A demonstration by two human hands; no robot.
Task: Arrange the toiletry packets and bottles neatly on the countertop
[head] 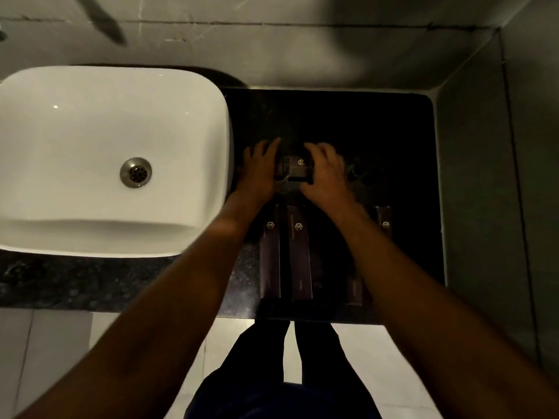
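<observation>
On the dark stone countertop, both hands meet around a small dark box with a hexagon logo. My left hand presses its left side and my right hand grips its right side. Nearer to me lie long dark packets side by side: one, a second, and a third partly hidden under my right forearm. Another packet end shows beside that forearm. No bottle is discernible in the dim light.
A white rectangular basin with a metal drain fills the left. Grey tiled walls close the back and right. The counter's front edge runs above my legs and the pale floor.
</observation>
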